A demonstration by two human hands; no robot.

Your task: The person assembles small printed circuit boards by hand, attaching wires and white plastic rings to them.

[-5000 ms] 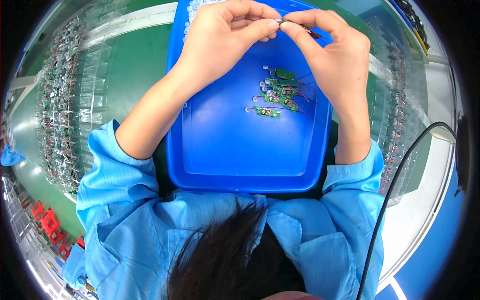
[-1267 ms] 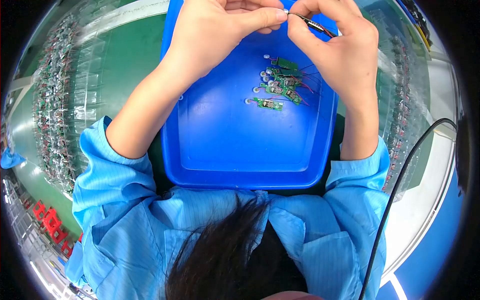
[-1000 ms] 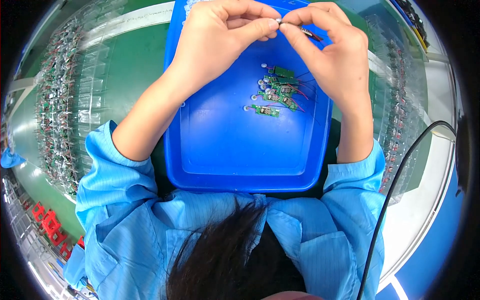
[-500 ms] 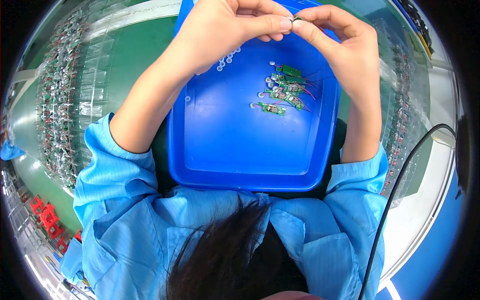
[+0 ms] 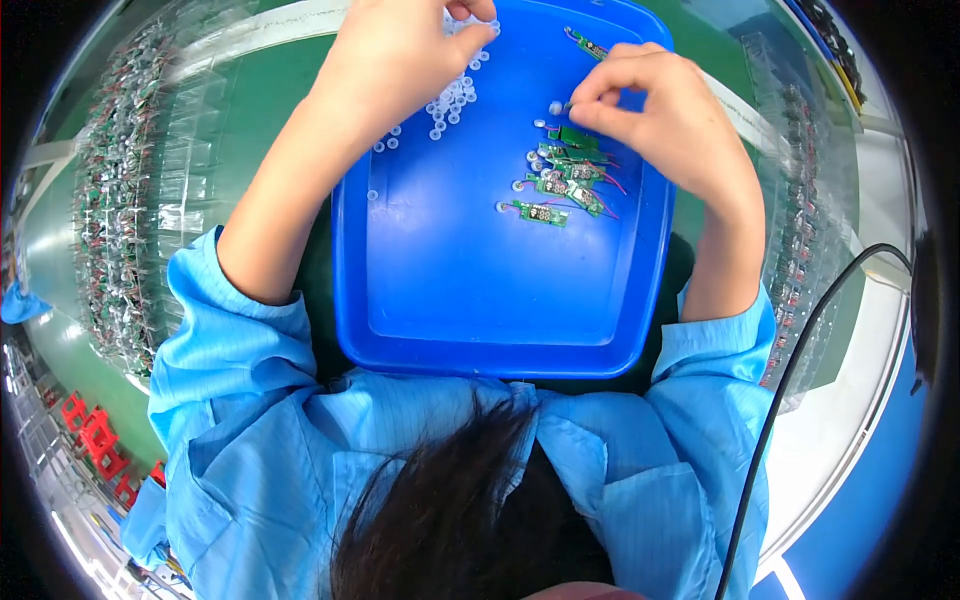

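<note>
Right hand (image 5: 668,115) pinching a capped component (image 5: 556,108), wired circuit boards (image 5: 582,171) just to its lower left, likely light but fragile, best held by their edges; left hand (image 5: 398,50), grip indeterminable, beside translucent rings (image 5: 458,98).

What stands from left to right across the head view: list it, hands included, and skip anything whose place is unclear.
Blue cloth → left-hand row of wired parts → left hand → lowest green circuit board → right hand → right-hand row of wired parts.
</note>
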